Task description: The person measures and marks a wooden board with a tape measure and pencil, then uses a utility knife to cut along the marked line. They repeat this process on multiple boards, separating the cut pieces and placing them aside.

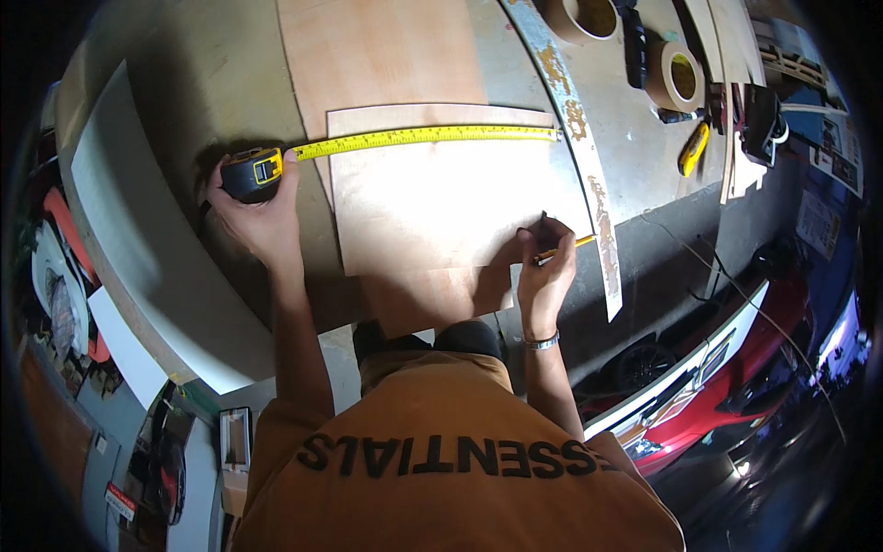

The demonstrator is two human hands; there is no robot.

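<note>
My left hand point(262, 216) is closed around a black and yellow tape measure point(252, 175) at the left of the work surface. Its yellow blade point(423, 136) runs out to the right across the upper part of a pale plywood sheet point(432, 198), ending near the sheet's right edge. Over the sheet's lower right corner, my right hand point(549, 276) holds a yellow pencil point(566, 248) between its fingers, with the pencil pointing right. Something dark shows at those fingertips, too small to name. Beneath the sheet lies a longer, browner plywood board point(386, 55).
A worn metal straightedge point(575, 120) lies along the sheet's right side. Farther right are tape rolls point(676, 78) and a yellow utility knife point(694, 149). A curved white panel point(156, 230) stands at the left. Beyond the table's right side is a red car point(736, 368).
</note>
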